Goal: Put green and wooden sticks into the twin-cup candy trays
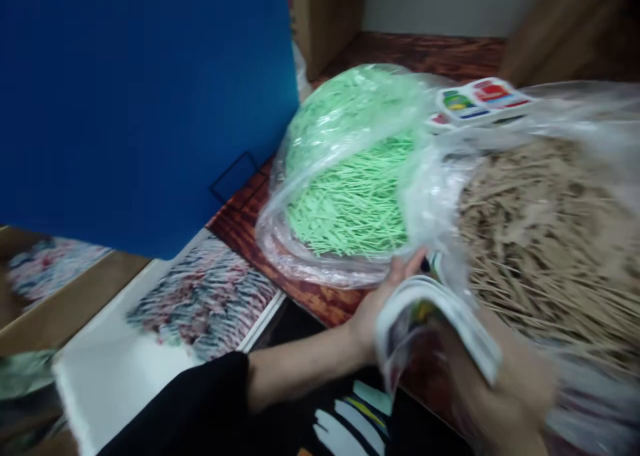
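Right grip (pixel 520 383), left grip (pixel 375 313) clasp bent sheet stack (pixel 457 316) near table edge (pixel 296 297); bags (pixel 355 203) leave narrow strip.

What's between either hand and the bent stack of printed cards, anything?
Nothing visible. The right hand grips the bent stack of printed cards near its lower end; the left hand is right at the upper, curved end. The plastic bag of tan strips lies beyond, not between. Blur hides exact finger contact.

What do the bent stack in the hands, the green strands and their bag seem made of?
Bent stack: probably smooth paper or thin plastic; it curves in layers. Green strands: perhaps matt paper or plastic; thin, evenly coloured. Bag: likely glossy plastic film; see-through, wrinkled, highlighted.
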`<action>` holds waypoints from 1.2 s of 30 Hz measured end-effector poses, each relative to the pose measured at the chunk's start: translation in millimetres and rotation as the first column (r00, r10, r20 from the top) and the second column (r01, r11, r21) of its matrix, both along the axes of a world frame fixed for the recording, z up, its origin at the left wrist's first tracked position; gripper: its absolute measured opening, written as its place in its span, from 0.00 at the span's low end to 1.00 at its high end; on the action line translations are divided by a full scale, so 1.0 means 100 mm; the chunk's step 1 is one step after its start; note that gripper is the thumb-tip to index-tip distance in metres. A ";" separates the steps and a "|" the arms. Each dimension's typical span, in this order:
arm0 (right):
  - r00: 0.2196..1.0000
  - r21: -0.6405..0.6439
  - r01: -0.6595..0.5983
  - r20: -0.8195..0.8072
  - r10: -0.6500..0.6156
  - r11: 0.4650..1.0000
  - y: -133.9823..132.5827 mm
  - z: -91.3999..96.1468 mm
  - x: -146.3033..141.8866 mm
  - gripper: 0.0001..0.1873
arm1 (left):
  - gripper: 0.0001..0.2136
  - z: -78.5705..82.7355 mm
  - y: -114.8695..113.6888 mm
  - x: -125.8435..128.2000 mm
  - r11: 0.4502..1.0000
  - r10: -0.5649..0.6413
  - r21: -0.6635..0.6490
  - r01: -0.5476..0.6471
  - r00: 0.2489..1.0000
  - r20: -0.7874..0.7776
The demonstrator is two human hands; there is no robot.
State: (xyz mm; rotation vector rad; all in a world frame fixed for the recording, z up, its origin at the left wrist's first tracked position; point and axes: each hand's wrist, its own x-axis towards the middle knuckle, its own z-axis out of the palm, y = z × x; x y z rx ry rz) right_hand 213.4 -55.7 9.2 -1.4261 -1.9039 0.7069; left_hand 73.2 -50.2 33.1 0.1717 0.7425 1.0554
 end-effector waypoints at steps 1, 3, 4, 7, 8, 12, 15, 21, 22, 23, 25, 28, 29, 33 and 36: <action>1.000 0.060 0.017 0.024 -0.019 0.998 0.03 0.03 0.02 0.09 | 0.32 -0.03 -0.04 0.01 0.997 0.067 0.018 -0.068 0.996 0.065; 0.996 0.335 -0.055 0.090 0.027 0.941 0.00 0.11 0.02 0.06 | 0.32 -0.11 -0.03 -0.04 0.995 0.092 -0.041 -0.089 0.992 0.084; 0.989 0.426 -0.127 0.129 0.079 0.896 -0.06 0.17 -0.01 0.05 | 0.31 -0.16 0.03 -0.09 0.986 0.157 -0.058 -0.154 0.987 0.045; 0.903 0.499 -0.429 0.224 0.366 0.753 -0.28 0.34 -0.21 0.08 | 0.29 -0.27 0.28 -0.21 0.975 0.220 -0.004 -0.220 0.975 -0.013; 0.877 0.479 -0.477 0.206 0.433 0.737 -0.33 0.39 -0.27 0.10 | 0.30 -0.29 0.33 -0.23 0.982 0.186 0.017 -0.186 0.982 -0.002; 0.920 0.349 -0.368 0.002 0.392 0.862 -0.26 0.46 -0.20 0.14 | 0.33 -0.20 0.25 -0.30 0.985 0.052 0.167 -0.045 0.998 -0.037; 0.973 0.220 -0.232 0.036 0.230 0.948 -0.11 0.39 -0.03 0.12 | 0.33 -0.05 0.05 -0.37 0.962 0.081 0.273 -0.019 0.973 -0.217; 0.962 0.012 -0.269 0.055 0.268 0.963 -0.16 0.28 -0.06 0.16 | 0.26 -0.08 -0.02 -0.32 0.917 0.323 0.389 -0.087 0.733 -0.598; 0.954 -0.058 -0.300 -0.007 0.300 0.952 -0.19 0.26 -0.08 0.16 | 0.27 -0.11 -0.01 -0.30 0.921 0.305 0.385 -0.064 0.733 -0.607; 0.945 -0.141 -0.324 -0.093 0.313 0.935 -0.22 0.25 -0.09 0.16 | 0.27 -0.14 0.00 -0.29 0.922 0.276 0.386 -0.032 0.754 -0.595; 0.904 -0.328 -0.376 -0.334 0.265 0.867 -0.27 0.18 -0.10 0.14 | 0.28 -0.17 0.01 -0.27 0.922 0.127 0.377 0.085 0.855 -0.503; 0.731 -0.506 -0.463 -0.682 -0.009 0.728 -0.33 -0.01 -0.15 0.19 | 0.31 -0.16 0.04 -0.23 0.910 -0.179 0.345 0.232 0.967 -0.179; 0.656 -0.521 -0.470 -0.746 -0.113 0.712 -0.34 -0.07 -0.18 0.22 | 0.31 -0.15 0.06 -0.21 0.915 -0.219 0.333 0.227 0.974 -0.060; 0.465 -0.511 -0.286 -0.814 -0.349 0.810 -0.26 -0.20 -0.35 0.24 | 0.27 -0.09 0.23 -0.11 0.963 -0.082 0.268 0.034 0.982 0.169; 0.436 -0.483 -0.129 -0.812 -0.388 0.866 -0.05 -0.09 -0.44 0.22 | 0.29 0.01 0.35 -0.02 0.958 0.036 0.272 -0.088 0.981 0.191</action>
